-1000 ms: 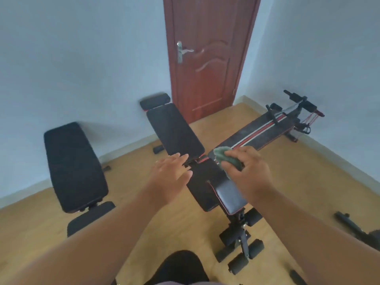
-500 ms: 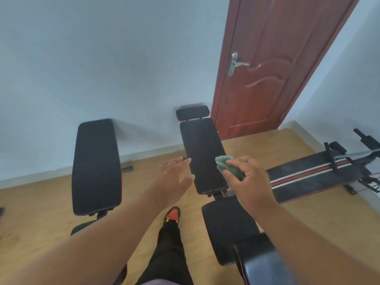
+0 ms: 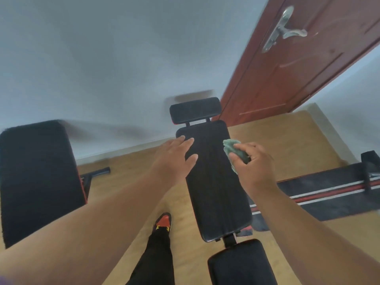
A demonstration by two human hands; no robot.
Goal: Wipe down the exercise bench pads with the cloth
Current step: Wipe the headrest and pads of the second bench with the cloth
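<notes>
Head view: nearest you, below your right forearm, sits the black seat pad, and left of it your leg in black trousers ends in a red and black shoe on the wooden floor. Beyond the seat pad the long back pad runs away from you between your two hands. Your left hand lies with fingers straight and spread, holding nothing, fingertips over the pad's upper left edge; whether they press on it you cannot tell. Your right hand curls its fingers and thumb around the green cloth at the pad's upper right edge, the cloth bunched and poking out past the thumb. The stretch of pad between the hands and below them is bare. Just past your fingertips the pad ends, and the small headrest pad stands above it, close to the white wall. Well left of your left arm stands a second black bench. Right of your right hand a striped black board lies on the floor, and far beyond it is the red door with a metal handle.

Compared with half a second ago, both hands now sit higher up the back pad, near its top edge, and the bench fills more of the view.
</notes>
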